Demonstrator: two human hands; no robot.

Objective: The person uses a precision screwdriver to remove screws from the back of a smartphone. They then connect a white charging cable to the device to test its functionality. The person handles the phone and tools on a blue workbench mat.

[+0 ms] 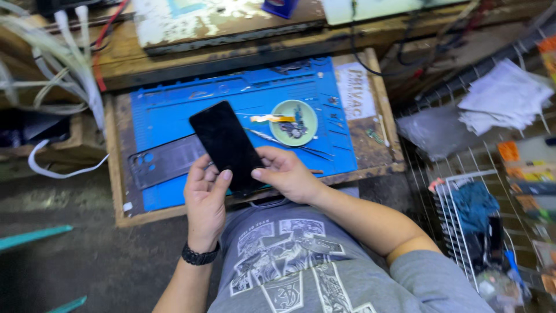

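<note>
Both hands [204, 194] [284, 174] grip black phone [226, 145]; lower edge hidden behind thumbs.

Both hands raised together, left hand [204, 194] and right hand [286, 174] fingers curled.

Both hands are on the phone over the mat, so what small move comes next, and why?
Probably lower the phone flat onto the blue mat. Both the left hand and right hand grip only its lower end, so it hangs tilted above the back cover, with tweezers and dish close by.
</note>
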